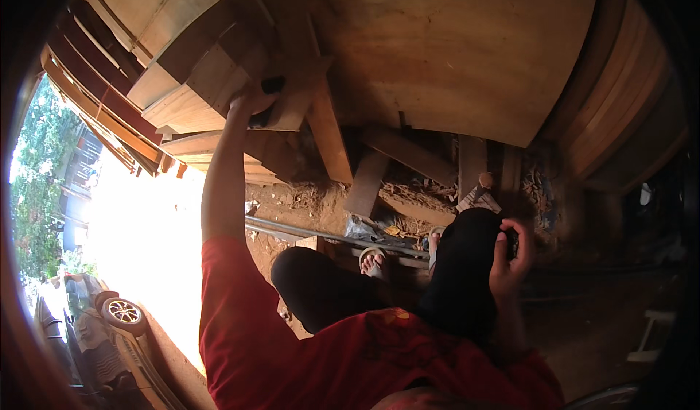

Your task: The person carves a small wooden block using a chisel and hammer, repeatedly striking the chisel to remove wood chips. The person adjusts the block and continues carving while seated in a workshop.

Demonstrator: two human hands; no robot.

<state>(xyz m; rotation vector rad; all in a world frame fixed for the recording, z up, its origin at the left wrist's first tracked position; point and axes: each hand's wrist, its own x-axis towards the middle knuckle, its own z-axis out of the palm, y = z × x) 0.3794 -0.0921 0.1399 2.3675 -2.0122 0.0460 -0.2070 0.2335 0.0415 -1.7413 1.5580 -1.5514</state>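
Observation:
My left hand [251, 100] reaches far up and forward, in shadow among stacked wooden boards [193, 103]. It touches or is very near a short brown board [290, 109]; a small dark patch lies beside the fingers. Shadow blurs the fingertips, so I cannot make out their grip. Close to my right knee, my right hand [510, 260] is raised with loosely curved fingers. Its thumb and forefinger are apart and nothing shows between them. A narrow plank [329, 136] slants down beside the short board.
A large plywood sheet [452, 52] leans ahead, with curved-looking boards [620, 96] to the right. Offcuts [408, 155], dry leaves and a long metal pipe [335, 235] lie near my sandalled feet. Left, beyond bright ground, stands a dark car [102, 337].

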